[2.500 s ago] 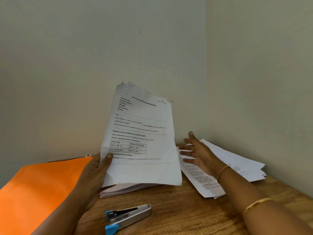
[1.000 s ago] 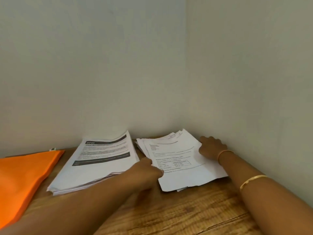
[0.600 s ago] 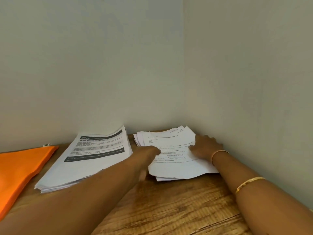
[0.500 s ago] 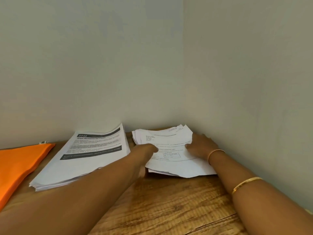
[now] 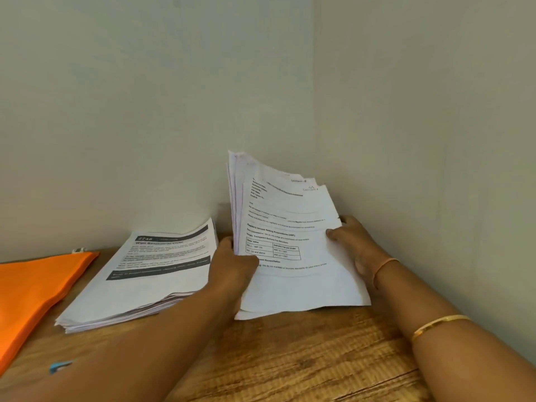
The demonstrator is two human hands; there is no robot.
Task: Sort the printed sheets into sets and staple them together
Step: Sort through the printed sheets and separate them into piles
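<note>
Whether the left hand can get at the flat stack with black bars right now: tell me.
Likely yes, once freed: the flat stack lies just beside the left hand with nothing between, but that hand now grips the raised sheaf, which the right hand also holds.

**Orange folder on a wooden table in a corner**

An orange folder (image 5: 32, 288) lies flat at the left edge of the wooden table (image 5: 304, 358), running from near to far. A small pale piece (image 5: 78, 250), too small to make out, shows at the folder's far corner, close to the far wall (image 5: 145, 111). The tabletop is brown with dark grain. The far wall and the right wall (image 5: 435, 140), both plain and pale, meet in a corner behind the table.
</note>
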